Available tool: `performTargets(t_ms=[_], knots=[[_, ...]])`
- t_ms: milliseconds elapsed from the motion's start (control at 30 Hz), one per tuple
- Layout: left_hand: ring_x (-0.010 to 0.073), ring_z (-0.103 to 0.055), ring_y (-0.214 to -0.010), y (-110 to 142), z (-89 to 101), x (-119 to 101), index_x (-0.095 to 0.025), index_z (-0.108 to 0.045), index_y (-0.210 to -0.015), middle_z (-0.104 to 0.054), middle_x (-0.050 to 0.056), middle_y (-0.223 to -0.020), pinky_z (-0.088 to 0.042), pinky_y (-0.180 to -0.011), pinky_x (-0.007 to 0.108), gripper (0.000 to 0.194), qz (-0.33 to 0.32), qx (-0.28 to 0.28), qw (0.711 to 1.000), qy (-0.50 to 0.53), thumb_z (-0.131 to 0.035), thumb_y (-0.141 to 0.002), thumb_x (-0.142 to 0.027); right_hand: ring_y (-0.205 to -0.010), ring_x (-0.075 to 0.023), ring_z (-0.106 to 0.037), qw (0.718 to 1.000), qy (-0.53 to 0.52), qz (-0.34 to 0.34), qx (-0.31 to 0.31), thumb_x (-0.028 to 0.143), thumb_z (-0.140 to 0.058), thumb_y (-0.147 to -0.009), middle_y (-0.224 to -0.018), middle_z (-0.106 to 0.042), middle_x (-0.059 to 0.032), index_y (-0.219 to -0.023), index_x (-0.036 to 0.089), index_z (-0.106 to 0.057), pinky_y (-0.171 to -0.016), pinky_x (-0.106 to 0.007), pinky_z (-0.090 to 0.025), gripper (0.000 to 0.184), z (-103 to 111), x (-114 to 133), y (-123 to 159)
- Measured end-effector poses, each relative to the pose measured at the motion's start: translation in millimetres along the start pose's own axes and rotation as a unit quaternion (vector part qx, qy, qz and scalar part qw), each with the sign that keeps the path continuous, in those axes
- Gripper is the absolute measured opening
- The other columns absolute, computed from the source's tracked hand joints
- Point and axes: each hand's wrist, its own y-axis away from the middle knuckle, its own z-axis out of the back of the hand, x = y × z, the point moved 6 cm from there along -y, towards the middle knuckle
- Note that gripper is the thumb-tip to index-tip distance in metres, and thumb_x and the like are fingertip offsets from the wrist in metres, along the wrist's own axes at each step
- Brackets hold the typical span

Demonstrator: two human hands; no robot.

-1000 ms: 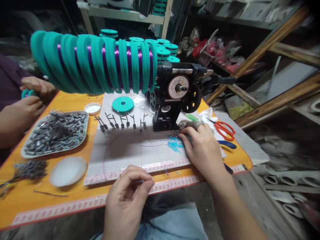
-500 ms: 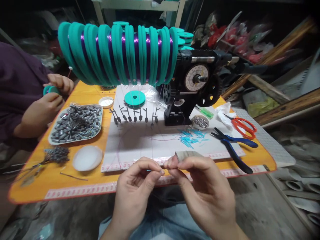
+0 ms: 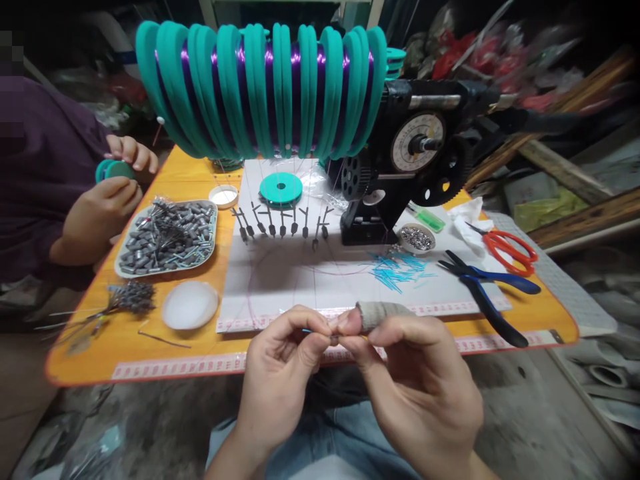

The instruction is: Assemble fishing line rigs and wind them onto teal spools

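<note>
Two hands meet just in front of the table edge, fingertips touching. The left hand (image 3: 280, 373) pinches a thin blue tube (image 3: 306, 331) between thumb and forefinger; the right hand (image 3: 415, 380), its forefinger wrapped in a grey cloth sleeve (image 3: 380, 312), pinches at the same spot, where a fine thread (image 3: 316, 287) runs up the white mat (image 3: 300, 280). On that mat lies a scatter of blue tubes (image 3: 397, 270), with a small dish of metal bits (image 3: 415, 238) just beside it. Blue pliers (image 3: 487, 293) and red scissors (image 3: 507, 248) lie to the right on the orange table (image 3: 150, 360). Behind stands a black winding machine (image 3: 400, 173) carrying a row of teal spools (image 3: 265, 90). At far left, another person's hands (image 3: 107, 200) hold a teal spool near a tray of grey weights (image 3: 167, 237).
</note>
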Motion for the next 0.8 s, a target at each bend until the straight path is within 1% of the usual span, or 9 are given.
performTargets(t_ms=[67, 167, 300, 400, 467, 533, 633, 700, 800], knots=[[0.0058, -0.047, -0.058, 0, 0.4, 0, -0.02, -0.071, -0.08, -0.062, 0.0, -0.078, -0.039, -0.052, 0.014, 0.013, 0.0, 0.0, 1.0, -0.003, -0.075, -0.084, -0.033, -0.09, -0.0156, -0.068, 1.0, -0.001, -0.002, 0.002, -0.002, -0.063, -0.083, -0.091, -0.063, -0.0007, -0.104, 0.027, -0.055, -0.078, -0.027, -0.06, 0.036, 0, 0, 0], [0.0064, -0.046, -0.057, 0, 1.0, -1, -0.02, -0.071, -0.08, -0.062, 0.001, -0.078, -0.037, -0.051, 0.015, 0.014, -0.006, 0.002, 1.0, -0.01, -0.075, -0.084, -0.033, -0.09, -0.0159, -0.068, 1.0, 0.004, -0.001, 0.003, -0.002, -0.064, -0.083, -0.091, -0.062, -0.001, -0.104, 0.026, -0.055, -0.079, -0.028, -0.06, 0.036, 0, 0, 0], [0.0062, -0.047, -0.058, 1, 1.4, -3, -0.021, -0.071, -0.08, -0.063, 0.0, -0.078, -0.037, -0.051, 0.015, 0.013, -0.014, 0.004, 1.0, -0.013, -0.075, -0.084, -0.032, -0.089, -0.0168, -0.068, 1.0, 0.004, -0.001, 0.002, -0.001, -0.063, -0.084, -0.092, -0.063, -0.0021, -0.104, 0.026, -0.054, -0.077, -0.029, -0.06, 0.035, 0, 0, -1], [0.0061, -0.051, -0.062, 1, 0.7, -4, -0.022, -0.071, -0.08, -0.063, -0.001, -0.078, -0.039, -0.053, 0.013, 0.011, -0.014, 0.008, 1.0, -0.008, -0.074, -0.085, -0.031, -0.086, -0.0169, -0.069, 1.0, 0.01, 0.002, 0.0, -0.001, -0.064, -0.083, -0.089, -0.063, -0.0015, -0.102, 0.026, -0.054, -0.073, -0.028, -0.059, 0.035, 1, 1, 0], [0.007, -0.056, -0.068, 1, -0.1, -3, -0.023, -0.071, -0.081, -0.063, -0.002, -0.079, -0.044, -0.06, 0.012, 0.009, -0.009, 0.01, 1.0, -0.004, -0.074, -0.085, -0.03, -0.082, -0.0151, -0.068, 0.999, 0.031, 0.015, -0.009, -0.002, -0.065, -0.081, -0.086, -0.064, -0.0001, -0.101, 0.026, -0.055, -0.07, -0.026, -0.058, 0.035, 1, 3, 0], [0.0087, -0.059, -0.074, 1, -0.4, -2, -0.023, -0.071, -0.082, -0.063, -0.001, -0.08, -0.048, -0.067, 0.014, 0.009, -0.001, 0.009, 1.0, 0.003, -0.074, -0.085, -0.03, -0.075, -0.0131, -0.068, 0.997, 0.064, 0.041, -0.024, -0.001, -0.066, -0.08, -0.082, -0.065, 0.0018, -0.1, 0.025, -0.056, -0.066, -0.023, -0.057, 0.034, 2, 8, 0], [0.0103, -0.061, -0.076, 1, -0.1, -1, -0.022, -0.07, -0.082, -0.063, 0.0, -0.082, -0.05, -0.069, 0.016, 0.01, 0.001, 0.006, 1.0, 0.009, -0.074, -0.085, -0.03, -0.066, -0.0128, -0.068, 0.988, 0.121, 0.085, -0.037, 0.002, -0.067, -0.082, -0.077, -0.067, 0.0031, -0.096, 0.025, -0.055, -0.062, -0.024, -0.057, 0.03, 0, 16, 0], [0.01, -0.06, -0.075, 2, 0.6, -1, -0.021, -0.07, -0.083, -0.063, 0.0, -0.082, -0.05, -0.067, 0.015, 0.009, -0.003, 0.005, 1.0, 0.002, -0.073, -0.086, -0.029, -0.069, -0.0146, -0.07, 0.986, 0.133, 0.103, -0.018, 0.004, -0.067, -0.083, -0.083, -0.071, 0.0013, -0.096, 0.026, -0.053, -0.063, -0.026, -0.059, 0.029, -3, 18, -1], [0.0097, -0.059, -0.075, 2, 1.1, -2, -0.022, -0.07, -0.083, -0.062, -0.001, -0.082, -0.05, -0.066, 0.014, 0.007, -0.006, 0.007, 1.0, -0.015, -0.073, -0.086, -0.028, -0.081, -0.0169, -0.071, 0.988, 0.107, 0.113, 0.025, 0.003, -0.065, -0.084, -0.096, -0.072, -0.0014, -0.096, 0.026, -0.053, -0.07, -0.028, -0.062, 0.029, -6, 17, -3]])
